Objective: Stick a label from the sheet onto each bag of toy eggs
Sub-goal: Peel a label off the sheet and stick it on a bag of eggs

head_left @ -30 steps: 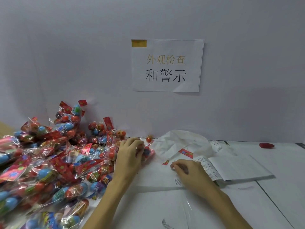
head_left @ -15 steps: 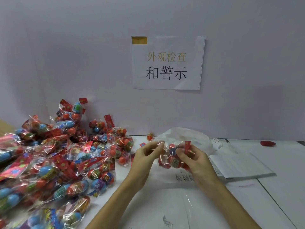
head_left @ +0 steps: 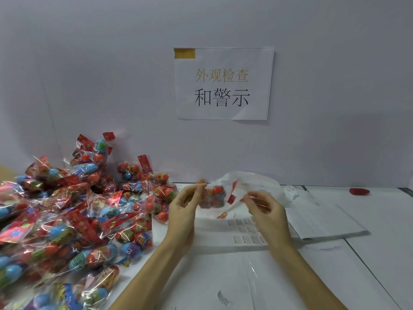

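Both hands hold one bag (head_left: 212,196) of toy eggs above the tabletop (head_left: 335,276).

The left hand (head_left: 184,205) pinches the bag's left end, its grip closed on the film; the right hand (head_left: 267,212) has curled fingers at the bag's red-tagged right end, but the blur hides whether that grip holds it; the label sheet (head_left: 243,233) lies just below the hands; a pile of bags (head_left: 67,220) fills the left side; a paper sign (head_left: 223,83) hangs on the wall.

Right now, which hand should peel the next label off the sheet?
Right hand, probably. It sits directly above the label sheet, while the left hand pinches the bag of toy eggs on the pile side.
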`<move>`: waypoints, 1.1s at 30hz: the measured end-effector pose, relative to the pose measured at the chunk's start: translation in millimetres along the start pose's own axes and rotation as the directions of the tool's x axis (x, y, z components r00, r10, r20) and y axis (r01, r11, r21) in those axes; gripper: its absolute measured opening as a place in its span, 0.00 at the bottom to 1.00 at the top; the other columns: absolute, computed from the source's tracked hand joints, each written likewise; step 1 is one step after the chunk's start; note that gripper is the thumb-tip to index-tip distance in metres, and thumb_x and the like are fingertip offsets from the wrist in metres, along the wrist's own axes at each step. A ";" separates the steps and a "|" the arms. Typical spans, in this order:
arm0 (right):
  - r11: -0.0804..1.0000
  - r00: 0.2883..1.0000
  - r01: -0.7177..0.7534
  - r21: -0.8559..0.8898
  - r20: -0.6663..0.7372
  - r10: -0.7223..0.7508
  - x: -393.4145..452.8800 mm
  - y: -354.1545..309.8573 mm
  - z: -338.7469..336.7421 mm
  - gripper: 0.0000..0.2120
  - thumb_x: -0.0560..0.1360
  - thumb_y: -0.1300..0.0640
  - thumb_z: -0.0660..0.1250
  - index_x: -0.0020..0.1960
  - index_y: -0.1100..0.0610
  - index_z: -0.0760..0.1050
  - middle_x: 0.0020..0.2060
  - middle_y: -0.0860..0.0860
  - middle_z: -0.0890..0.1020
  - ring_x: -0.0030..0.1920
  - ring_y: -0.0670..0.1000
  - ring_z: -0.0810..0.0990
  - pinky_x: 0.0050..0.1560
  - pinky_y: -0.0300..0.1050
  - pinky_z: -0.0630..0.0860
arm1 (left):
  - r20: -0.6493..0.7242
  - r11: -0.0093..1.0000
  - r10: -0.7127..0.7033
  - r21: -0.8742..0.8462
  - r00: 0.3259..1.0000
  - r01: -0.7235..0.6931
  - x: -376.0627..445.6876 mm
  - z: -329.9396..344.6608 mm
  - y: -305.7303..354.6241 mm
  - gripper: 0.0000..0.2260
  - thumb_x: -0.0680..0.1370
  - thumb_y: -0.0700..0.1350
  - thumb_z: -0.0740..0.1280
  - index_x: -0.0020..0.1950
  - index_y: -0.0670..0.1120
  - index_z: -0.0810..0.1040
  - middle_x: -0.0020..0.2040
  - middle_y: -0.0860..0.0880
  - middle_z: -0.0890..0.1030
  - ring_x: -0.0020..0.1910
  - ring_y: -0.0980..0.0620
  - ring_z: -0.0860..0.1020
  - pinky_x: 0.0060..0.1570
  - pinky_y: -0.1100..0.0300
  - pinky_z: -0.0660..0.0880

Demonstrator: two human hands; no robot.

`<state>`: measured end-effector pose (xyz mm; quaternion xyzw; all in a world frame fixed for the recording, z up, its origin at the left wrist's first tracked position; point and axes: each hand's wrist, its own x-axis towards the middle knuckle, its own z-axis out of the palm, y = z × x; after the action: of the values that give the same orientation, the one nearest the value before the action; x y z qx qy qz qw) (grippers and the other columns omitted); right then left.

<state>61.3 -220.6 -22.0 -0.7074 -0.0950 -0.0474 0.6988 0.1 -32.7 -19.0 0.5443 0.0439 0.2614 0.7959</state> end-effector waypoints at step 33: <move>0.918 0.957 -0.236 0.318 0.238 0.164 9.2 -6.3 -1.3 0.16 0.80 0.47 0.70 0.56 0.58 0.86 0.53 0.59 0.88 0.54 0.59 0.88 0.55 0.54 0.85 | 0.161 0.914 -0.325 -0.198 0.932 0.353 7.8 25.0 -15.1 0.13 0.81 0.44 0.70 0.64 0.41 0.84 0.63 0.41 0.84 0.63 0.46 0.83 0.64 0.55 0.79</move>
<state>69.1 -221.3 -14.0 -0.5816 -0.1006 0.1157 0.7989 21.2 -54.3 -20.7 0.4505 0.0584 0.0880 0.8865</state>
